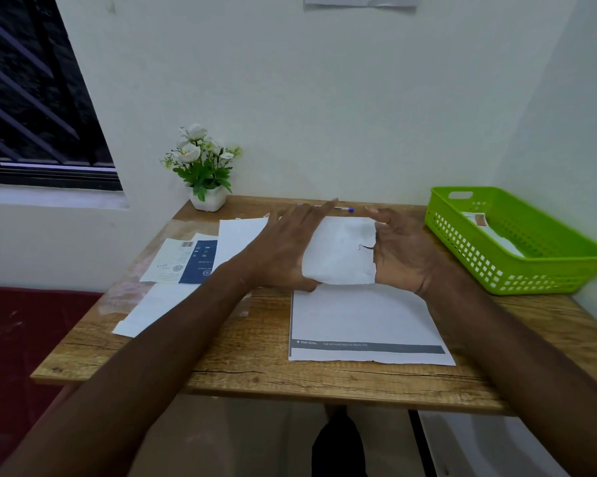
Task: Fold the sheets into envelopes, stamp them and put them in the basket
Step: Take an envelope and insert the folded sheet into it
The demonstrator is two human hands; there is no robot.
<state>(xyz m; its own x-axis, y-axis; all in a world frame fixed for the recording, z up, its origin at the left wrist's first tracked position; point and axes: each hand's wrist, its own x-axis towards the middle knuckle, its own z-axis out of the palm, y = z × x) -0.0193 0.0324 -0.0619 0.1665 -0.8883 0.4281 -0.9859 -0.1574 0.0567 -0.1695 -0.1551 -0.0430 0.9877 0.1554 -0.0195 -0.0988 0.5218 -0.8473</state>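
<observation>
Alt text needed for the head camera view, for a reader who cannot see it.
Two bare hands hold a folded white sheet above a wooden table, the left hand and right hand gripping its side edges. A green basket holding paper sits at right; loose papers, a pen and a potted plant lie beyond.

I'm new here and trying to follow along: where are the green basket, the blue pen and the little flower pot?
Green plastic basket (462, 235): head view, on its near-left latticed wall.
Blue-capped pen (346, 209): head view, near its blue end.
White pot of white flowers (208, 200): head view, on the pot's front.
</observation>
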